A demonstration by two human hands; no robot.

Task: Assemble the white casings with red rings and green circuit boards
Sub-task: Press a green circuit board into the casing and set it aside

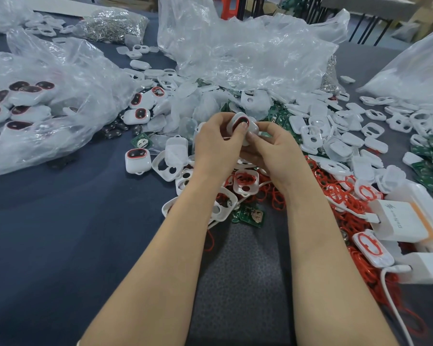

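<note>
Both hands meet above the middle of the table on one white casing [236,121] with a red ring and dark buttons on its face. My left hand [216,143] grips it from the left, thumb pressed on its front. My right hand [272,146] holds it from the right and below. Under the hands lie open white casing shells [169,164], a heap of red rings [345,216] and a green circuit board [250,216]. A finished casing [137,159] sits to the left.
Crumpled clear bags [247,48] rise behind the pile; a bag at left [35,108] holds finished casings. More shells and green boards [432,168] spread right. White chargers with cables [405,221] sit at the right edge. Dark cloth [60,221] covers the near left.
</note>
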